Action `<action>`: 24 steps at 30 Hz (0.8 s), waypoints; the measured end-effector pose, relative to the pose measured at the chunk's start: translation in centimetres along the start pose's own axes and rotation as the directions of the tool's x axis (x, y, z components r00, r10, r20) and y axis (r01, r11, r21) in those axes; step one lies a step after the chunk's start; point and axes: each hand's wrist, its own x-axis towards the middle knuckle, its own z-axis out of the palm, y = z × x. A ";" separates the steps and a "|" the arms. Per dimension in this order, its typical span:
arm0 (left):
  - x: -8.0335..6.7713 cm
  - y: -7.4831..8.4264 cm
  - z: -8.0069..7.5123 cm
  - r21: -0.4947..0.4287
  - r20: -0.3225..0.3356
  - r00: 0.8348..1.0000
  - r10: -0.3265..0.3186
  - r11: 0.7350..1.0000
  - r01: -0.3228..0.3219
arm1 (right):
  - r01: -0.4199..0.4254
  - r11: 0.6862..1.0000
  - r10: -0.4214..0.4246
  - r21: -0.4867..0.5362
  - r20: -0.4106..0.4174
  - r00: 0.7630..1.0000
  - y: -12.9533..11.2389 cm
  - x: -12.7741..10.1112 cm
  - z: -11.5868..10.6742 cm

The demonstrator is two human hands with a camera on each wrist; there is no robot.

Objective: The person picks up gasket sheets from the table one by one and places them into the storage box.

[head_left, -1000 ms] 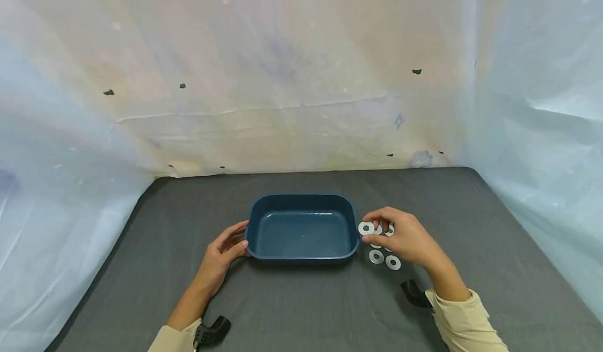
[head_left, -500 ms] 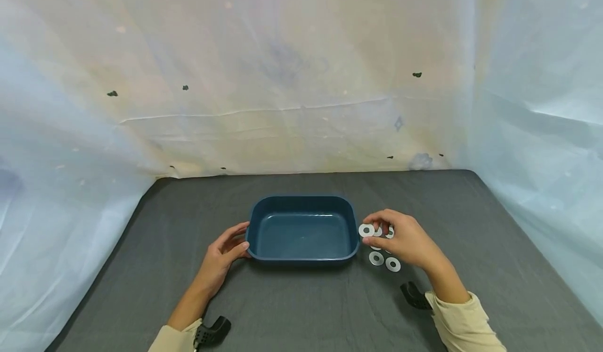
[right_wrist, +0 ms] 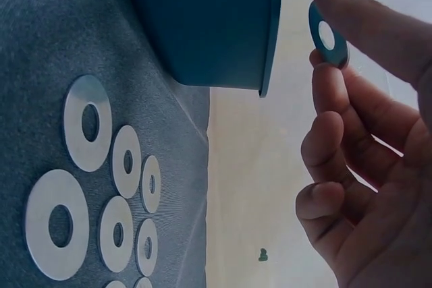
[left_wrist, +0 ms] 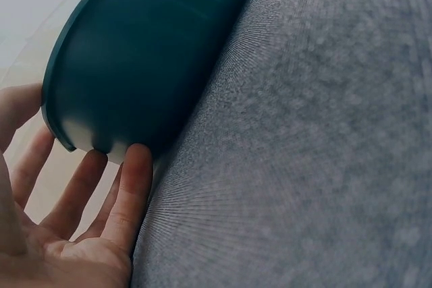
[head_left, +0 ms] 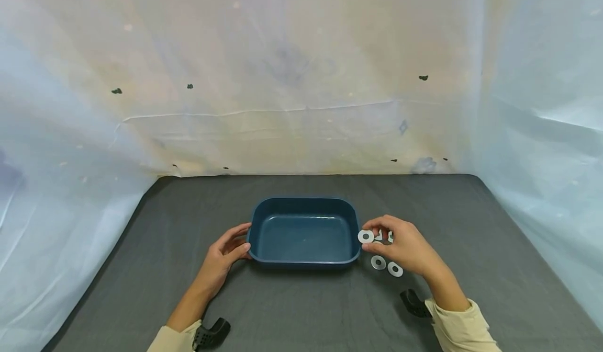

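A dark blue rectangular basin [head_left: 301,263] stands on the grey cloth. My left hand [head_left: 223,251] is at its left end, fingertips touching the outer wall [left_wrist: 128,79] below the rim, fingers fairly straight. Between thumb and fingers of my right hand [head_left: 406,243] is pinched a flat metal washer [head_left: 360,236], held up beside the basin's right rim. The right wrist view shows this washer [right_wrist: 339,52] above the cloth, level with the basin's top edge. Under the right hand lie several loose washers [right_wrist: 57,257] in rows, partly hidden by that hand in the head view.
Grey cloth [head_left: 282,310] covers the table on all sides of the basin. Pale plastic sheeting [head_left: 301,143] hangs behind the table's far edge and along both sides. Each wrist carries a black curved mount [head_left: 213,333] by the sleeve.
The head view has shifted slightly. My right hand, still pinching the washer, sits a touch lower and nearer the basin's right rim. The left hand and basin keep their places.
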 end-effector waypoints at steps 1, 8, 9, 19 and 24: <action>0.0 0.0 0.1 -0.003 0.001 1.000 0.001 1.000 -0.001 | 0.000 1.000 0.000 -0.001 0.002 1.000 0.0 -0.1 0.0; -0.2 0.1 0.5 -0.004 0.003 1.000 -0.004 1.000 0.004 | -0.003 1.000 0.003 0.006 -0.001 1.000 0.1 -0.6 -0.1; -0.2 0.1 0.5 -0.004 0.003 1.000 -0.005 1.000 0.005 | -0.004 1.000 0.004 0.006 -0.001 1.000 0.1 -0.6 -0.1; -0.1 0.2 0.8 0.008 -0.001 1.000 -0.021 1.000 0.021 | 0.007 1.000 -0.007 0.000 -0.008 1.000 0.1 -0.8 0.1; -0.1 0.2 0.7 0.003 0.004 1.000 -0.030 1.000 0.030 | 0.000 1.000 0.000 -0.009 -0.014 1.000 -0.2 -0.8 0.4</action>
